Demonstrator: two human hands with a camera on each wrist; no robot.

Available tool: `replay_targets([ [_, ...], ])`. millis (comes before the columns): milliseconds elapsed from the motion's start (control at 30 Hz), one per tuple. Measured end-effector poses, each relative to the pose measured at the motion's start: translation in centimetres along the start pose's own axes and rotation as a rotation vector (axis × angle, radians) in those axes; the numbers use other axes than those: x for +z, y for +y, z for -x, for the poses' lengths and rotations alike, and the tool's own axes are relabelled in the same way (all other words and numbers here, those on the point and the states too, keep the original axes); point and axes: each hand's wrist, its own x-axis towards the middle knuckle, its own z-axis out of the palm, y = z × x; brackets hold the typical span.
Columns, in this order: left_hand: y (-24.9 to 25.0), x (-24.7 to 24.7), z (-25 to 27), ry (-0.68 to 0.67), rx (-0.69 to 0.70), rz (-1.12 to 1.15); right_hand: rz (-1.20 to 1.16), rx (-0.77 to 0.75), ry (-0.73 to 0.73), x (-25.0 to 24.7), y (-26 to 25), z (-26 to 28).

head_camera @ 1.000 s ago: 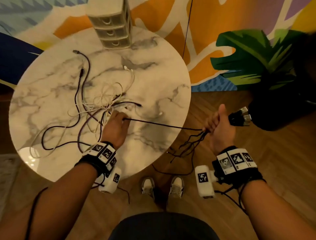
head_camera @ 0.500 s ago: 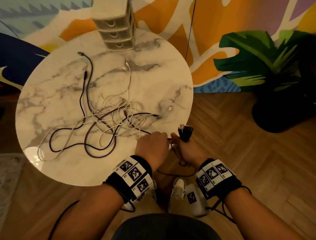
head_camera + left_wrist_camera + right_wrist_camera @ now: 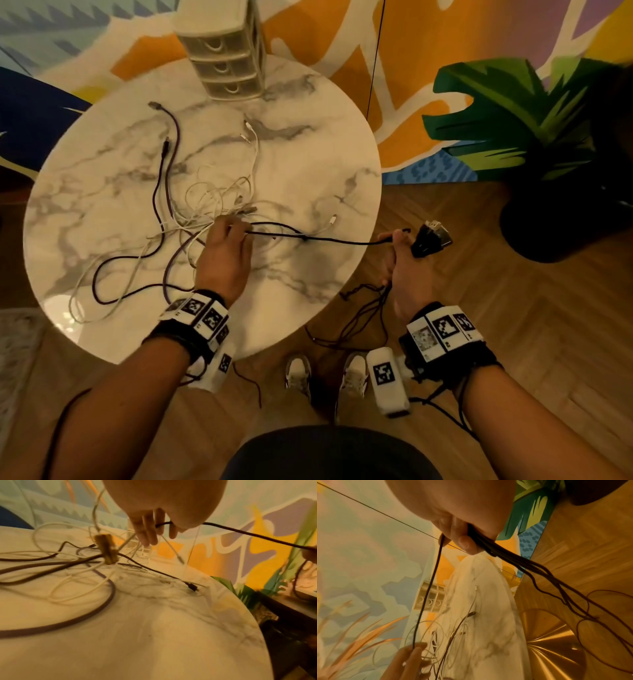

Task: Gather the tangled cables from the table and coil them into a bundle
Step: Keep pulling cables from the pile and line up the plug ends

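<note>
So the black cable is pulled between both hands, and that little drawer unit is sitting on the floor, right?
Not quite. The black cable does run from the left hand to the right hand, but the drawer unit stands on the marble table, as the head view shows.

The hands, together before, have parted, stretching the black cable (image 3: 329, 239) taut.

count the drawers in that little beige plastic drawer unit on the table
3, stacked in the small beige plastic drawer unit at the round marble table's far edge: top, middle, bottom. None looks hidden.
</note>
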Motion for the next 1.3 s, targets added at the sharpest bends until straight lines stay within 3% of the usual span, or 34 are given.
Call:
replay_targets([
  [33, -0.2, -0.2, -0.1, -0.069, 0.003, -0.016, 0.000, -0.003, 0.005, -0.1, -0.1, 0.0],
  [133, 0.4, 0.2, 1.0, -0.543, 0.033, -0.133, 0.012, -0.016, 0.048, -0.4, -0.7, 0.0],
  [267, 4.2, 0.5, 2.2, -0.710, 0.155, 0.079, 0.034, -0.067, 0.131, -1.6, -2.3, -0.5],
  [367, 7.5, 2.0, 2.8, -0.933, 0.189, 0.034, 0.089, -0.084, 0.159, -2.9, -3.0, -1.0],
  [433, 10.2, 2.4, 2.4, -0.820, 0.162, 0.007, 0.151, -0.091, 0.135, -3.8, -3.1, -1.0],
  [533, 15.0, 2.4, 0.7, -0.553, 0.146, 0.232, 0.256, -0.124, 0.072, -4.7, -2.5, -0.6],
  [667, 20.6, 3.7, -1.2, -0.682, 0.227, 0.369, 0.320, -0.117, 0.041, -6.0, -2.5, 0.0],
  [800, 19.1, 7.4, -2.9, -0.542, 0.122, 0.286, 0.334, -0.078, 0.068, -8.5, -3.9, 0.2],
  [833, 18.2, 8.4, -3.0, -0.594, 0.102, 0.201, 0.326, -0.079, 0.091, -9.2, -4.3, 0.3],
  [900, 17.2, 9.8, -2.6, -0.823, 0.058, -0.002, 0.307, -0.081, 0.121, -10.4, -5.0, 0.7],
  [967, 17.5, 9.9, -2.2, -0.903, 0.086, -0.090, 0.268, -0.074, 0.107, -10.4, -5.2, 1.1],
  [1100, 22.1, 8.1, -1.7, -0.850, 0.410, 0.201, 0.313, -0.127, 0.136, -10.3, -5.3, 1.3],
  [1200, 25.5, 6.2, -1.4, -0.944, 0.419, 0.533, 0.544, -0.271, 0.072, -10.3, -5.6, 1.0],
  [1300, 27.8, 4.9, -1.4, -0.919, 0.441, 0.646, 0.653, -0.318, -0.053, -10.6, -6.9, 0.9],
])
